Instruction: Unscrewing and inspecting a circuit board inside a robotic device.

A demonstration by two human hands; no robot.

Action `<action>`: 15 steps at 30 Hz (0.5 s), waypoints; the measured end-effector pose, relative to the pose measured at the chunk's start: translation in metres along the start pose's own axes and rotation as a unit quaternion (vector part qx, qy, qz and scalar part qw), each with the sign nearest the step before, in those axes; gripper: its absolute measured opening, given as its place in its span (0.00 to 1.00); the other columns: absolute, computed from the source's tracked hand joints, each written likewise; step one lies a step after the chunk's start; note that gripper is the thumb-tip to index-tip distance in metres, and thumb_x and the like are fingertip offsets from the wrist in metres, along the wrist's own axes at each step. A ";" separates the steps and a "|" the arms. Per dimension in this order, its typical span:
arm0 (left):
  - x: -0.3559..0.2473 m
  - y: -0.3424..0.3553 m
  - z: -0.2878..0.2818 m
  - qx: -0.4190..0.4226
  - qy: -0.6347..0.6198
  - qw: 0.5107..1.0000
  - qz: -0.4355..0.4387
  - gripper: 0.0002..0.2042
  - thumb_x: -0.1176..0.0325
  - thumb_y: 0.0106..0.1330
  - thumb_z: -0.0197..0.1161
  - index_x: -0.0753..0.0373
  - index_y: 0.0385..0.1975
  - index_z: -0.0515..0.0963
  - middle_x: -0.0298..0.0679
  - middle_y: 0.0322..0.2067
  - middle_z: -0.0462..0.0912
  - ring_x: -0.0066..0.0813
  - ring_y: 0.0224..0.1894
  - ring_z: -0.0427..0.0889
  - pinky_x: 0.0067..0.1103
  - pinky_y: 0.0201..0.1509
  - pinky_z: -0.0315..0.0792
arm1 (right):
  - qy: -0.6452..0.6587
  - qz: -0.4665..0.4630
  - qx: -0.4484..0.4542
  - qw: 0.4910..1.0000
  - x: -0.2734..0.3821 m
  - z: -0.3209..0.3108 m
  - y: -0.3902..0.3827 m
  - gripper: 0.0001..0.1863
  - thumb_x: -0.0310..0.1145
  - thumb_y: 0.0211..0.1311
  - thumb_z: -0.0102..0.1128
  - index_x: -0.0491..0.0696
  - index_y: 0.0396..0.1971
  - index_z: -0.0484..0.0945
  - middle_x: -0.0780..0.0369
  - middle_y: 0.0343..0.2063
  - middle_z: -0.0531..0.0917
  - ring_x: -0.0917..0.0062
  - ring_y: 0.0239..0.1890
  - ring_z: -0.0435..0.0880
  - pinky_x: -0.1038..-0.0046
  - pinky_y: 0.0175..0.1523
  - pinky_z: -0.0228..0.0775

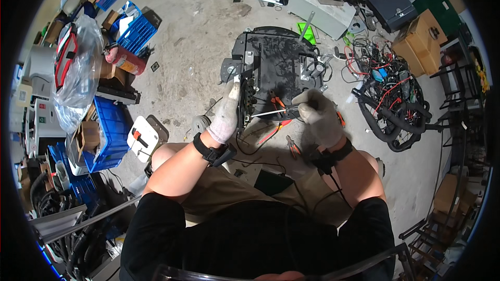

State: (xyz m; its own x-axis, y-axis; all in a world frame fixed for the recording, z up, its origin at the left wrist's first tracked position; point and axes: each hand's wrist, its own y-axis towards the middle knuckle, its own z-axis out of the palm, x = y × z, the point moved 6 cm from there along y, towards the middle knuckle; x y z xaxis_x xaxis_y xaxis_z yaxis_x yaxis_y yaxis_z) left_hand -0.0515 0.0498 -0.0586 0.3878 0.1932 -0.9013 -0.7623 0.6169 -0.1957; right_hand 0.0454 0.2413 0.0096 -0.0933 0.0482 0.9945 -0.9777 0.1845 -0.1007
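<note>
A dark round-edged machine base [272, 47] lies on the floor in front of me. My gloved left hand [227, 112] grips a long black part [248, 99] with a row of fittings along its left side. In my gloved right hand [316, 117] is a screwdriver [268, 113], its fingers closed round the handle and its shaft reaching left to that part. Orange-handled pliers [274, 97] rest on the base; more hand tools [292, 145] lie on the floor below it, near my knees.
A cable tangle [390, 99] and cardboard box [419, 41] sit at right; metal cases [320, 10] stand at back right. Blue crates [112, 143], a red extinguisher [126, 61] and a bagged item [78, 73] crowd the left. A white board [143, 138] lies beside my left knee.
</note>
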 end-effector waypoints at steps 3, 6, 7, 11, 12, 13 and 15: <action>-0.008 -0.001 0.011 -0.023 -0.096 0.995 -0.020 0.28 0.45 0.74 0.37 0.63 0.59 0.66 0.36 0.46 0.77 0.23 0.44 0.78 0.21 0.48 0.75 | -0.064 -0.030 0.023 0.997 0.003 0.005 -0.003 0.08 0.23 0.57 0.51 0.43 0.35 0.78 0.69 0.26 0.76 0.86 0.29 0.71 0.80 0.38 0.65; -0.015 -0.004 0.020 -0.026 -0.168 0.985 -0.043 0.27 0.45 0.74 0.37 0.61 0.56 0.69 0.37 0.44 0.79 0.25 0.42 0.80 0.22 0.47 0.77 | -0.078 -0.068 0.043 0.994 -0.002 0.008 -0.004 0.07 0.22 0.58 0.52 0.44 0.35 0.77 0.67 0.30 0.78 0.86 0.32 0.72 0.80 0.42 0.66; -0.017 -0.004 0.022 -0.018 -0.183 0.982 -0.044 0.27 0.45 0.74 0.37 0.61 0.55 0.70 0.37 0.43 0.80 0.26 0.42 0.81 0.23 0.46 0.78 | -0.066 -0.080 0.043 0.994 -0.003 0.009 -0.004 0.07 0.22 0.58 0.53 0.44 0.35 0.77 0.67 0.29 0.78 0.86 0.32 0.72 0.80 0.41 0.66; -0.013 -0.004 0.014 -0.029 -0.191 0.980 -0.048 0.28 0.43 0.73 0.36 0.60 0.53 0.71 0.39 0.42 0.81 0.29 0.40 0.82 0.24 0.43 0.80 | -0.076 -0.104 0.042 0.991 -0.001 0.011 -0.005 0.06 0.22 0.59 0.53 0.44 0.36 0.77 0.67 0.29 0.78 0.86 0.33 0.73 0.80 0.41 0.67; -0.013 -0.005 0.012 -0.004 -0.193 0.980 -0.050 0.29 0.42 0.72 0.36 0.61 0.55 0.69 0.42 0.43 0.79 0.32 0.43 0.81 0.29 0.47 0.79 | -0.085 -0.076 0.042 0.993 -0.003 0.011 -0.004 0.06 0.22 0.59 0.53 0.44 0.36 0.77 0.66 0.29 0.78 0.85 0.33 0.73 0.79 0.42 0.67; -0.013 -0.005 0.012 0.021 -0.195 0.979 -0.051 0.31 0.41 0.72 0.35 0.62 0.56 0.68 0.45 0.45 0.78 0.35 0.47 0.81 0.33 0.51 0.78 | -0.093 -0.047 0.041 0.994 -0.005 0.011 -0.004 0.06 0.22 0.59 0.54 0.44 0.36 0.76 0.66 0.30 0.79 0.85 0.34 0.74 0.79 0.42 0.68; -0.011 -0.006 0.009 -0.007 -0.203 0.977 -0.060 0.31 0.40 0.71 0.34 0.62 0.56 0.67 0.45 0.45 0.78 0.37 0.46 0.81 0.34 0.50 0.79 | -0.109 -0.067 0.032 0.991 -0.005 0.013 -0.003 0.06 0.22 0.60 0.54 0.44 0.36 0.76 0.65 0.31 0.80 0.84 0.34 0.75 0.78 0.42 0.68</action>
State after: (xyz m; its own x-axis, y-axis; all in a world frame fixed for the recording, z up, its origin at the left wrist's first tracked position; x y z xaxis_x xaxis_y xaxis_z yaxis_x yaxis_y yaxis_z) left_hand -0.0466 0.0514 -0.0441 0.6459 0.4093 -0.6445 -0.7052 0.6433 -0.2982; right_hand 0.0468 0.2281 0.0052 0.0071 -0.1863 0.9825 -0.9933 0.1116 0.0283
